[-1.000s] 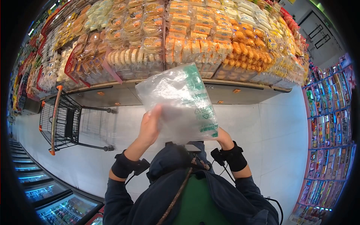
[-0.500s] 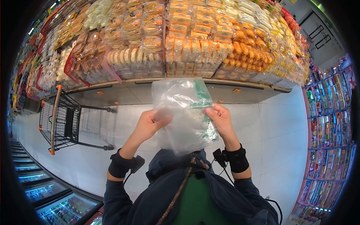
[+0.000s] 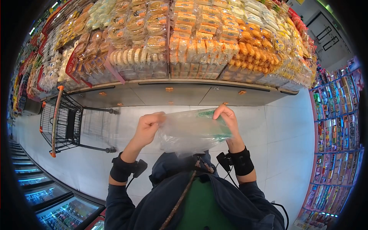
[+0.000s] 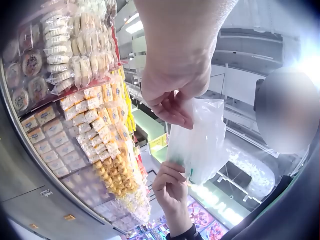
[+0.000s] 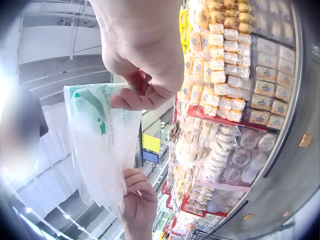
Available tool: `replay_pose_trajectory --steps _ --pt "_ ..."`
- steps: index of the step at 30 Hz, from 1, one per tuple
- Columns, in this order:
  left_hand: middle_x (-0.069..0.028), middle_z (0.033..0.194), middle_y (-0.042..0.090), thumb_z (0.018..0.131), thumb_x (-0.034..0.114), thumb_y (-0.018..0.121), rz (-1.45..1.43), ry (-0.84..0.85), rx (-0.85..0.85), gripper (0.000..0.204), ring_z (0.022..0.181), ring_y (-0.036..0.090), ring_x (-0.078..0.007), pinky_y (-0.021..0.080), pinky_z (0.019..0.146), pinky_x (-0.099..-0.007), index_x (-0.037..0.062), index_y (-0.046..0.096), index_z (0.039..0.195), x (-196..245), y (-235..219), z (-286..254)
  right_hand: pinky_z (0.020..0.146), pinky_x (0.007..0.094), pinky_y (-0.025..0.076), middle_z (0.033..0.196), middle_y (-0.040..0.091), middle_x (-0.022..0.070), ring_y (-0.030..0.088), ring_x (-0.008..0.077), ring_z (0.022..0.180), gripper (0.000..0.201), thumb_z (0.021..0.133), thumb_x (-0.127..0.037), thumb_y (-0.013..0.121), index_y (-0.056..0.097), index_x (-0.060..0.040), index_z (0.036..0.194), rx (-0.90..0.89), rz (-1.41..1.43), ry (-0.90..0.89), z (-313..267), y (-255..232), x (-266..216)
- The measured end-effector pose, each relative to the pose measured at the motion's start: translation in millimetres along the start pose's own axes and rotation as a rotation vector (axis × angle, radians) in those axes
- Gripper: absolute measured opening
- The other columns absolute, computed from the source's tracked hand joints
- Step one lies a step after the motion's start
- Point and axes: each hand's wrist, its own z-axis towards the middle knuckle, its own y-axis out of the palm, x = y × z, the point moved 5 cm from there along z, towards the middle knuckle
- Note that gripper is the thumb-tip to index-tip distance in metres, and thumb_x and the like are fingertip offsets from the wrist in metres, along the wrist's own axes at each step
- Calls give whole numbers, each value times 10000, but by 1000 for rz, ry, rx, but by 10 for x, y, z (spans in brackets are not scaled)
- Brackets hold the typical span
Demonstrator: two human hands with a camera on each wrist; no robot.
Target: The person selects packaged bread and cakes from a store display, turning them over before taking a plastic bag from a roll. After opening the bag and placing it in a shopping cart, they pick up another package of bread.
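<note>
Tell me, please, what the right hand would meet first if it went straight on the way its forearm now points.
Holding the plastic bag, the right hand would probably meet the counter's front panel first, or the packaged goods above it; the head view leaves the hand's height unclear.

Your head view is bright and fairly sharp: warm light on the packaged goods (image 3: 207, 23), bluish on the right-hand rack (image 3: 337, 122). Fisheye bends your counter (image 3: 172, 94); corners go black. Your bag (image 3: 188, 132) reads milky, low-contrast. Your wrist views are softer, paler; glare burns out left wrist's right edge, right wrist's left edge.
</note>
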Motion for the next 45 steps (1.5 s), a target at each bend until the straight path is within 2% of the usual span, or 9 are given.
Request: replay_pose_trajectory --steps 9,15,20,30,35,41,42,44,45 --pt "-89 744 542 858 213 353 -191 -13 -13 385 714 490 -175 361 650 -253 -69 579 725 157 51 83 611 173 343 757 513 -1 439 46 674 79 815 -13 486 545 -35 863 -40 -194 -21 17 -110 88" --pt "-25 875 533 794 78 562 20 -68 -49 163 733 466 -101 356 647 -202 1 577 936 43 84 86 771 222 412 982 543 43 518 99 892 407 780 32 566 453 -56 1161 35 -144 12 -5 212 -48" --pt "15 1062 453 709 -18 630 31 -240 -179 481 732 397 -47 368 679 -189 53 457 1153 128 177 46 831 248 419 1082 539 70 524 124 965 482 805 -70 583 401 -36 1250 -82 3 186 -7 147 40" --pt "-53 1228 390 689 -107 584 -168 -199 -137 657 1039 463 -95 402 764 -204 61 341 1276 116 195 48 781 243 440 1035 573 44 545 99 898 404 797 -107 610 478 -3 1165 -169 -222 356 -130 45 85" --pt "-75 1259 375 712 -82 577 -105 -208 -121 612 1160 419 -202 346 932 -332 73 354 1260 46 159 50 685 213 442 892 609 6 546 59 769 234 827 -59 558 563 -9 1055 -25 -283 350 -102 7 122" --pt "-97 1294 367 791 170 605 389 19 -19 553 1235 345 -237 248 1013 -391 77 344 1270 125 96 112 707 228 452 892 627 26 579 104 785 222 803 -29 557 589 -33 1022 323 -513 -36 -82 -79 -29" --pt "-103 1305 361 803 242 614 493 46 -35 577 1245 333 -238 249 1015 -395 73 335 1280 144 120 119 735 252 454 922 628 33 581 138 836 254 768 -19 563 594 -46 1018 248 -697 -271 -55 53 -175" --pt "-111 1328 341 781 371 621 -26 -55 -90 690 1248 329 -242 255 1015 -407 59 298 1305 101 255 125 791 299 460 983 631 48 584 205 940 324 698 3 577 603 -73 1012 82 -1048 -748 -56 396 -441" --pt "-115 1340 330 769 435 625 -286 -105 -115 753 1250 326 -243 259 1015 -413 52 279 1317 81 343 120 824 322 446 1026 616 45 557 220 995 357 668 1 579 604 -86 1013 -30 -1142 -774 -65 524 -457"
